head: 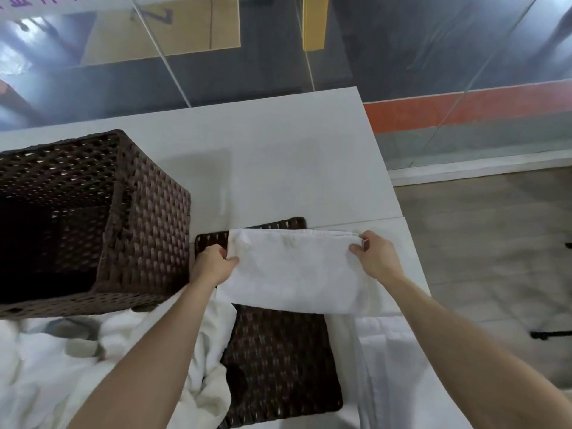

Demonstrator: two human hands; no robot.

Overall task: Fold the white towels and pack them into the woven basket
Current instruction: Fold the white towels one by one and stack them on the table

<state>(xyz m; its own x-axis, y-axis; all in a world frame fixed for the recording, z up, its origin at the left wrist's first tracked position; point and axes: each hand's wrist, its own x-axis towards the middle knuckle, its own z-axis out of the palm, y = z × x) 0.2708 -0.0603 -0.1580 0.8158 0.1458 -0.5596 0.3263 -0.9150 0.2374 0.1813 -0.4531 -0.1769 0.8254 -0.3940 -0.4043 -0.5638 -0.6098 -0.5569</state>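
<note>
A folded white towel lies across the far part of a flat dark woven lid on the white table. My left hand pinches the towel's left edge, thumb on top. At the towel's far right corner, my right hand grips the fabric. The dark brown woven basket stands open at the left, its inside dark. A heap of loose white towels lies at the near left, partly under my left forearm.
More white cloth hangs at the near right of the lid. The table's right edge runs close beside my right hand, with floor beyond. A glass wall stands behind the table's far edge.
</note>
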